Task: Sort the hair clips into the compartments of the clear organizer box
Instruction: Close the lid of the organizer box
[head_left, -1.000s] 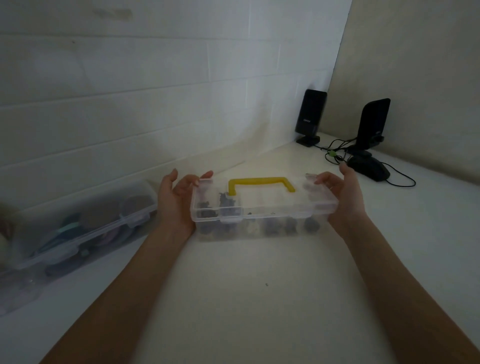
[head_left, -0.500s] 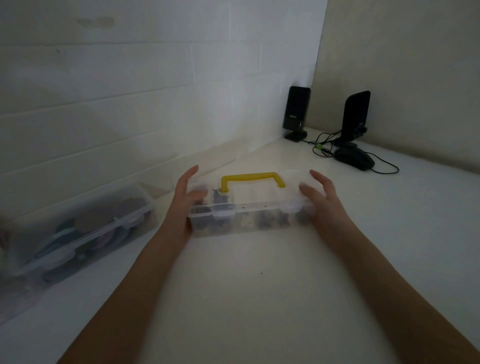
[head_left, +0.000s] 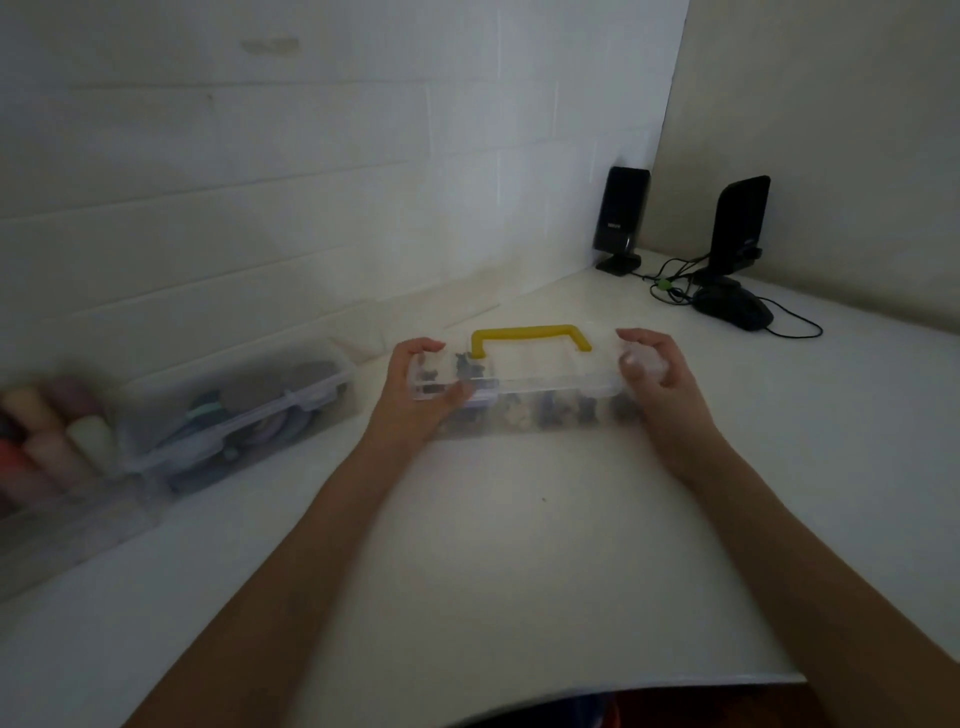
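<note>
The clear organizer box (head_left: 540, 387) with a yellow handle (head_left: 530, 336) stands on the white table, lid down. Dark and pale hair clips (head_left: 519, 415) show dimly through its front wall. My left hand (head_left: 415, 395) grips the box's left end, fingers curled over the lid and thumb on the front edge. My right hand (head_left: 654, 379) holds the right end, fingers curled over the lid's corner by the latch.
A second clear box (head_left: 244, 410) of round items lies at the left by the wall, with pastel rolls (head_left: 47, 436) in a clear bin further left. Two black speakers (head_left: 621, 218), a mouse (head_left: 732, 309) and cables sit at the back right corner.
The box has come down onto the table and nearer to me. Both hands shifted from flat against its ends to curled over the lid's ends.
</note>
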